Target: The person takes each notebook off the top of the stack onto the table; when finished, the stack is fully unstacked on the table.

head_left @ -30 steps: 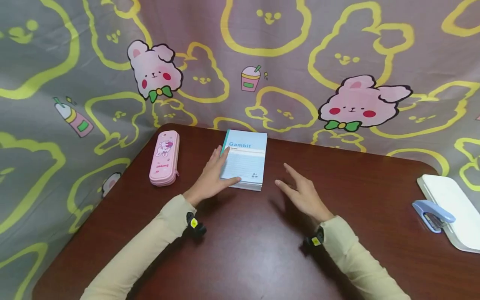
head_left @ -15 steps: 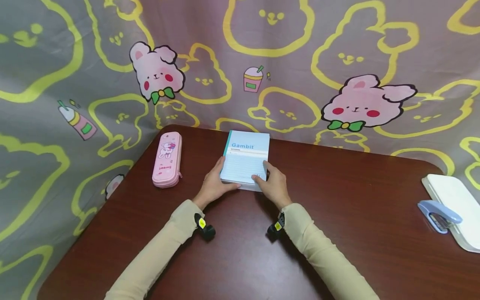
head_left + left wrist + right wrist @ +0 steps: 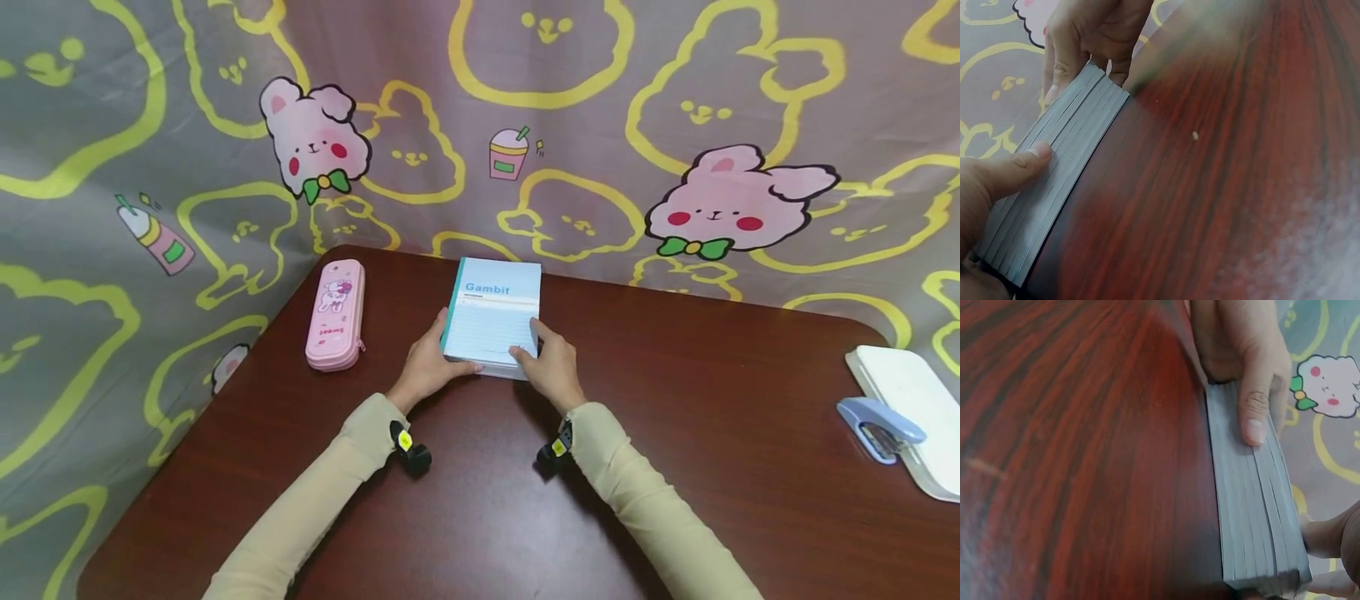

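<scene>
A stack of several notebooks (image 3: pixel 497 304), the top one light blue and marked "Gambit", lies on the brown table. My left hand (image 3: pixel 426 367) grips its left side, with the thumb against the near page edges. On the right side, my right hand (image 3: pixel 557 367) holds the near corner, its thumb over the top cover. The left wrist view shows the layered page edges (image 3: pixel 1054 175) between both hands. In the right wrist view, the left thumb (image 3: pixel 1254 419) presses on those edges, while part of my right hand (image 3: pixel 1335 540) shows at the border.
A pink pencil case (image 3: pixel 335 317) lies to the left of the stack. At the far right are a white flat case (image 3: pixel 911 417) and a light blue stapler (image 3: pixel 879 425) overlapping it. A patterned curtain (image 3: pixel 570 150) hangs behind the table (image 3: pixel 480 500).
Both hands have closed in on the notebook stack from its two sides, the right hand moving left to reach it. Over the last half second they have stayed nearly still.
</scene>
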The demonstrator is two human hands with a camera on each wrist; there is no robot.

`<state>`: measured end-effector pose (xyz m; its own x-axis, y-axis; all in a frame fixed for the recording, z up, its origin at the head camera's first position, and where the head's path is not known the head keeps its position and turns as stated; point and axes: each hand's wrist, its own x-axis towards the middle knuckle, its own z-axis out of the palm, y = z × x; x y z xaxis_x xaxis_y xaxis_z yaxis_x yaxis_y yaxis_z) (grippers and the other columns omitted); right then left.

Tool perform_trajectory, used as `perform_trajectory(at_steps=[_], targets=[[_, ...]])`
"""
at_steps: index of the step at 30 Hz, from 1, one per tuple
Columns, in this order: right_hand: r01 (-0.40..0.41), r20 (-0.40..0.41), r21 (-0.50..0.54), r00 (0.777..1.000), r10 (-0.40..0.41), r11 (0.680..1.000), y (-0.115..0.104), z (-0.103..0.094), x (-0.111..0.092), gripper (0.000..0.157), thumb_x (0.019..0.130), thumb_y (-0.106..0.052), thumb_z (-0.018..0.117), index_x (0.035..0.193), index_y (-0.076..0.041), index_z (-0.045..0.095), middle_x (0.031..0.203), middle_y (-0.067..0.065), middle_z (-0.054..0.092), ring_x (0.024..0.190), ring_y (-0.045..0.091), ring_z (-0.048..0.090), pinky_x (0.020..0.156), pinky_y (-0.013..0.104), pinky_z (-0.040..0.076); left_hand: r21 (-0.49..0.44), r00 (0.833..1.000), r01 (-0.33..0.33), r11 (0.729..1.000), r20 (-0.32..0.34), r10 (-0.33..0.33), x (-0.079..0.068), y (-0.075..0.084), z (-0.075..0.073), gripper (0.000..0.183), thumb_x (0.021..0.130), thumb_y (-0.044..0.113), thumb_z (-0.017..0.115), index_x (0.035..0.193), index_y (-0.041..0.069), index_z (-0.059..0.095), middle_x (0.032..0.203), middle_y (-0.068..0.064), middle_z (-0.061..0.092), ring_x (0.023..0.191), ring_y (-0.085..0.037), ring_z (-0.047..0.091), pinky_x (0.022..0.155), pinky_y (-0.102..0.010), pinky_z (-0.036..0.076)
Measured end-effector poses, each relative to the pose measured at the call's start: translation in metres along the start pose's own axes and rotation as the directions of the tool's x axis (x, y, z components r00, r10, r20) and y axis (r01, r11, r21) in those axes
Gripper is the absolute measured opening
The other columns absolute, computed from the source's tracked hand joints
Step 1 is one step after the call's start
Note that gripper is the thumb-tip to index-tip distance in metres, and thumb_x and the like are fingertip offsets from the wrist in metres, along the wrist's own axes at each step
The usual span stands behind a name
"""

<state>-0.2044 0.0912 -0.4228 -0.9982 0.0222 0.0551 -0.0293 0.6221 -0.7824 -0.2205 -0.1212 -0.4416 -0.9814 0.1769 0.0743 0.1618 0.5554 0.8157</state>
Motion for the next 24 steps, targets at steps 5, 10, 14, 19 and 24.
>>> perform_trajectory(at_steps=[5, 10, 14, 19, 24], targets=[[-0.048, 0.002, 0.028, 0.999, 0.048, 0.998, 0.004, -0.005, 0.000, 0.063, 0.089, -0.024, 0.070, 0.144, -0.008, 0.045, 0.144, 0.017, 0.049, 0.134, 0.034, 0.044, 0.108, 0.050, 0.040, 0.010, 1.000, 0.003, 1.000, -0.003, -0.003, 0.001, -0.001, 0.001, 0.113, 0.069, 0.032, 0.089, 0.155, 0.013, 0.019, 0.155, -0.010, 0.036, 0.137, -0.028, 0.042, 0.111, -0.047, 0.037], [-0.040, 0.000, 0.046, 0.999, 0.040, 0.998, 0.007, -0.010, 0.001, 0.062, 0.088, -0.023, 0.070, 0.143, -0.005, 0.047, 0.140, 0.021, 0.053, 0.131, 0.033, 0.048, 0.105, 0.049, 0.043, 0.036, 1.000, 0.000, 0.999, -0.013, 0.000, 0.003, -0.003, 0.003, 0.115, 0.068, 0.033, 0.089, 0.154, 0.007, 0.019, 0.158, -0.011, 0.029, 0.141, -0.027, 0.038, 0.113, -0.045, 0.035], [-0.041, -0.005, 0.094, 0.999, 0.042, 0.995, 0.010, -0.016, 0.002, 0.055, 0.090, -0.023, 0.068, 0.139, -0.005, 0.052, 0.133, 0.020, 0.059, 0.121, 0.030, 0.056, 0.096, 0.044, 0.049, 0.045, 1.000, 0.005, 0.999, -0.002, -0.005, 0.004, -0.004, 0.005, 0.115, 0.068, 0.035, 0.088, 0.155, 0.007, 0.018, 0.159, -0.011, 0.027, 0.142, -0.026, 0.035, 0.114, -0.044, 0.034], [-0.087, 0.020, 0.201, 0.996, 0.085, 0.976, 0.014, -0.023, 0.005, 0.042, 0.089, -0.016, 0.068, 0.130, -0.010, 0.061, 0.107, 0.013, 0.063, 0.091, 0.022, 0.062, 0.068, 0.028, 0.052, 0.035, 1.000, 0.006, 0.999, 0.005, -0.006, 0.005, -0.004, 0.003, 0.115, 0.068, 0.034, 0.088, 0.155, 0.007, 0.017, 0.160, -0.011, 0.025, 0.143, -0.026, 0.034, 0.115, -0.044, 0.033], [-0.119, 0.103, 0.346, 0.991, 0.088, 0.931, 0.017, -0.031, 0.008, 0.040, 0.087, -0.001, 0.063, 0.127, -0.005, 0.062, 0.086, 0.006, 0.050, 0.068, 0.014, 0.048, 0.055, 0.022, 0.044, 0.034, 1.000, 0.013, 0.999, 0.013, -0.013, 0.003, -0.002, 0.001, 0.114, 0.070, 0.033, 0.088, 0.155, 0.007, 0.016, 0.161, -0.010, 0.022, 0.142, -0.027, 0.036, 0.114, -0.045, 0.033]])
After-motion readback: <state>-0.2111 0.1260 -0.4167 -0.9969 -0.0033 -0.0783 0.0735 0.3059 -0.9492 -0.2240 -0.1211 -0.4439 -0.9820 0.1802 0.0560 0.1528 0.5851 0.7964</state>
